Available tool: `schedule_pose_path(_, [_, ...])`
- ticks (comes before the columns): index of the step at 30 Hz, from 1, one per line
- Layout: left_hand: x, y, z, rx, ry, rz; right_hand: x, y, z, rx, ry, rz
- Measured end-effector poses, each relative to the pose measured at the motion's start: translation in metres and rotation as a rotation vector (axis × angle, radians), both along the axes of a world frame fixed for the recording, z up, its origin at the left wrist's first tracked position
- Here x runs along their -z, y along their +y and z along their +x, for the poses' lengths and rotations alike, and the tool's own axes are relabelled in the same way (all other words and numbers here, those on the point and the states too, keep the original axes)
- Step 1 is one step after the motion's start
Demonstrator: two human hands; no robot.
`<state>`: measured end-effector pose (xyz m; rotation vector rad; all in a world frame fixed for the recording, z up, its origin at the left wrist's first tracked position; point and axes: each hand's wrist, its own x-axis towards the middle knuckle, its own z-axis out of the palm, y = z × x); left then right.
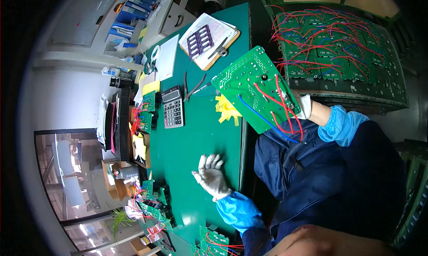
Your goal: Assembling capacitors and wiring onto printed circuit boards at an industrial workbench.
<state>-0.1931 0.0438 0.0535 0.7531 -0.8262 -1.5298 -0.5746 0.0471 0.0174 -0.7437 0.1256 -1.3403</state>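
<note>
My right hand [305, 106], in a white glove and blue sleeve cover, grips the edge of a green circuit board [249, 86]. The board is held up tilted at the table's edge, with red wires [278, 100] and a blue wire [258, 115] attached to its visible face. Most of the gripping fingers are hidden behind the board. My left hand [211, 178], also gloved, is over the green table [196, 142] with its fingers apart and nothing in it. Yellow tape or paper strips [226, 109] lie beside the board's lower edge.
A calculator [173, 106], pliers [194, 86], and a clipboard [223, 49] with papers and a purple panel lie on the table. Several wired circuit boards cover a neighbouring bench [343, 89]. More wired boards [154, 196] sit along the table's far side, and others [214, 242] near the lower edge.
</note>
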Motion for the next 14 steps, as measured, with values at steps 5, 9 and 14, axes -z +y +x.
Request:
schedule_pose_path(5, [-0.005, 0.007, -0.122, 0.164, -0.341, -0.069, 0.009, 0.009, -0.022, 0.02, -0.02, 0.26])
schedule_pose_path(9, [0.02, 0.007, -0.197, 0.187, -0.485, 0.026, 0.01, 0.006, -0.002, 0.231, 0.629, 0.42])
schedule_pose_path(14, [0.028, 0.022, -0.265, 0.352, -0.35, -0.048, -0.006, 0.03, -0.037, 0.707, 0.426, 0.003])
